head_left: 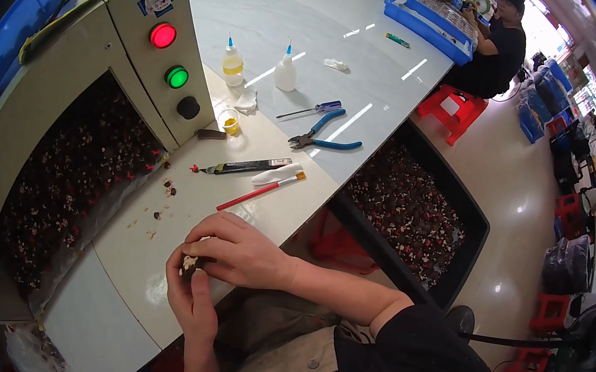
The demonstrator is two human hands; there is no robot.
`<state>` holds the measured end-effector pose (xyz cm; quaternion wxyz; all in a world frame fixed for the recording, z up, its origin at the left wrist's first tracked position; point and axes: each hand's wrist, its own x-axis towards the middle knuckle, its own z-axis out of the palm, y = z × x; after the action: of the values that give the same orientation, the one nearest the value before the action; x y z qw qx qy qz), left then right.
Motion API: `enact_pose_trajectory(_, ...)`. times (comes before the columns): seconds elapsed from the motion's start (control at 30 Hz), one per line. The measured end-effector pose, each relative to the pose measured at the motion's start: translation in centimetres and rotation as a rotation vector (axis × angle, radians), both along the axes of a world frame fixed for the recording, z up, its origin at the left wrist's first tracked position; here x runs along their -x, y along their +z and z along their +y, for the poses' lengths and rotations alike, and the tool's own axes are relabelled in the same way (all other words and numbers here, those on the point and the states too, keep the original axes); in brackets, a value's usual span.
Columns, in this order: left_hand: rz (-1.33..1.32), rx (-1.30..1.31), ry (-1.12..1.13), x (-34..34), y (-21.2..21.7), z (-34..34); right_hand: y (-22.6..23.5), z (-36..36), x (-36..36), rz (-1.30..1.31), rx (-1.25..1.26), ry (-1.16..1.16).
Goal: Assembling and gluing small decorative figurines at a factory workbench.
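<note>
Close to the table's near edge, my left hand and my right hand are closed together round a small dark brown piece with cream patches. Its exact kind I cannot make out, and fingers cover part of it. Just beyond my hands lie a red-handled brush and a dark, slim tool with a red bit at its tip. Dark and pale crumbs are scattered on the table left of the brush.
At left stands a beige machine with red and green lights and a heap of dark pieces. Blue-handled cutters, a screwdriver and needle bottles lie or stand farther back. A black tray sits at right; a person sits beyond.
</note>
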<state>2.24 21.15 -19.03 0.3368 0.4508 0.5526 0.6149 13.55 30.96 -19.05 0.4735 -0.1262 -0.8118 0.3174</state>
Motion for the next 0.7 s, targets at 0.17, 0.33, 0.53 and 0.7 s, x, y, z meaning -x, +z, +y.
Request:
enact_pose_trajectory(0.17,-0.016,-0.004,-0.006,-0.08,0.09,0.03,-0.15,0.05,0.06,0.002,-0.003,-0.002)
enact_pose_trajectory(0.33,-0.017,-0.008,-0.005,-0.28,0.09,0.17,-0.02,0.16,-0.23,-0.007,-0.014,-0.012)
enact_pose_trajectory(0.53,0.009,0.008,0.002,0.05,0.27,0.11,0.03,-0.01,0.16,0.005,0.015,0.007)
enact_pose_trajectory(0.7,0.004,0.018,0.000,-0.13,0.38,0.24,0.15,0.12,0.00,0.011,-0.008,-0.010)
